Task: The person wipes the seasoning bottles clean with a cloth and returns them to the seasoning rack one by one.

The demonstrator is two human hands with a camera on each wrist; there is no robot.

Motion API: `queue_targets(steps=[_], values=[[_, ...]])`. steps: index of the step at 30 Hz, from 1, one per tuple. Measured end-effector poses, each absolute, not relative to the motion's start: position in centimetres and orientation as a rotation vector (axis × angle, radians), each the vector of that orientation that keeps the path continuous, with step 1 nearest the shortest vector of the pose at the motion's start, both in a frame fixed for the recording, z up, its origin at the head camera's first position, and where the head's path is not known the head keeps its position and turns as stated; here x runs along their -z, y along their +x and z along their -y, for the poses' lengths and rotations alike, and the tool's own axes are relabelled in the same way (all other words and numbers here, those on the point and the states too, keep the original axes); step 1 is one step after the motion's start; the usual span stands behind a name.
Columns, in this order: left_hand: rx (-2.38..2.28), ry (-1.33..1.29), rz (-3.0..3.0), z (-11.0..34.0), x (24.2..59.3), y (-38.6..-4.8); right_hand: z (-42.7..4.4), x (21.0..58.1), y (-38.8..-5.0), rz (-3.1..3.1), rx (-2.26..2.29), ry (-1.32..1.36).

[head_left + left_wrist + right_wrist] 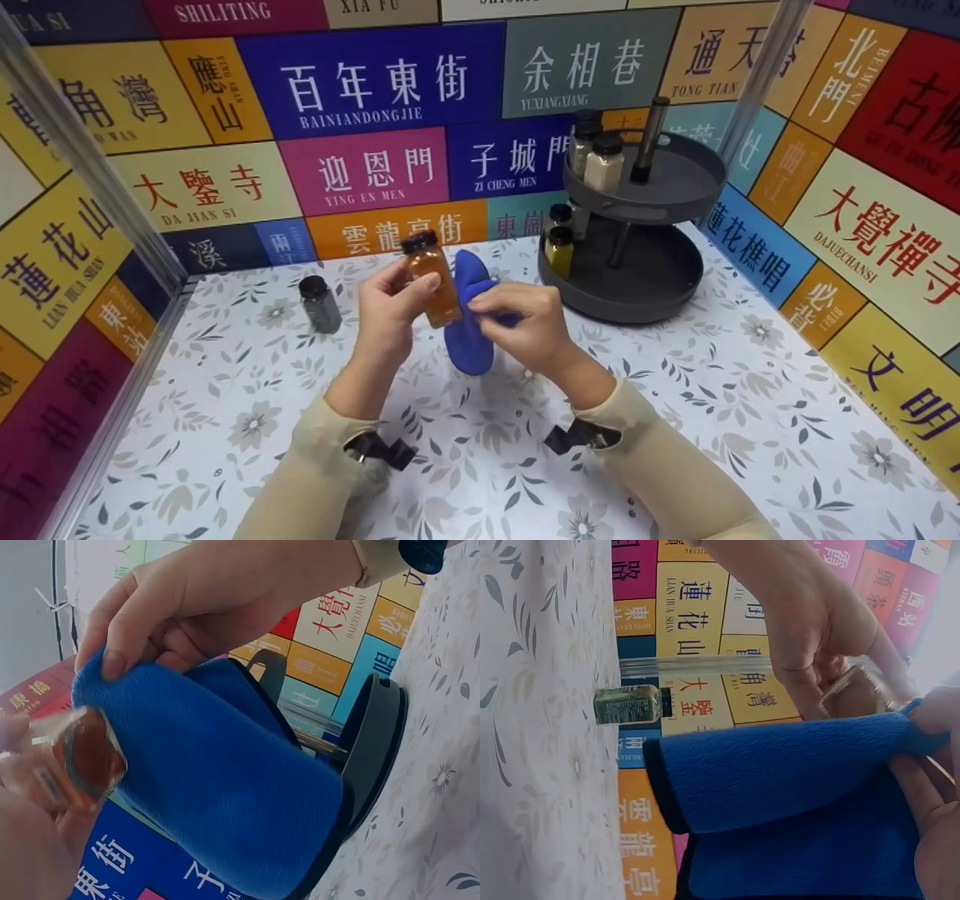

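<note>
My left hand (388,304) grips a glass spice jar (435,281) with a black lid and orange-brown contents, tilted slightly above the table. Just right of it, my right hand (525,322) pinches a blue cloth (470,349) that hangs down in folds. In the left wrist view the cloth (225,772) spreads wide with a dark edge, close beside the base of the jar (90,757). The right wrist view shows the cloth (787,780) hiding part of the jar; whether the two touch is hard to tell.
A second jar (321,306) with dark green contents stands upright at the left of the flower-patterned table (255,427). At the back right is a two-tier dark round rack (637,300) with several black-lidded jars. Sign-covered panels (375,82) enclose the table's back and sides.
</note>
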State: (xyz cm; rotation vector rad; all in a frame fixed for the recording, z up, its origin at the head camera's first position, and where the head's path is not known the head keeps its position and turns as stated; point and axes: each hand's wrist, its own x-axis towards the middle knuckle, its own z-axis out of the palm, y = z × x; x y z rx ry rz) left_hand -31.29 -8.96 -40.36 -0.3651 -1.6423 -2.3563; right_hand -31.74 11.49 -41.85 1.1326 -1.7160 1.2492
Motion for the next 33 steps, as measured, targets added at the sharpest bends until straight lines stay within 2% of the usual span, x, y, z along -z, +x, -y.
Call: queue_targets(steps=[5, 9, 27, 33], values=[[2.373, -0.567, 1.767, 7.9, 41.1, -31.0, -12.1, 41.9, -32.3, 1.695, -1.462, 0.979], [2.373, -0.601, 1.820, 7.1, 41.5, -30.8, -12.5, 41.5, -32.3, 1.672, -1.608, 0.888], [2.445, -0.266, 1.548, 8.2, 40.7, -31.3, -12.7, 41.7, -32.3, 1.989, -1.536, 1.060], [2.418, -0.252, 1.586, 8.3, 41.3, -32.0, -13.7, 40.5, -32.8, 2.195, -1.542, 0.774]])
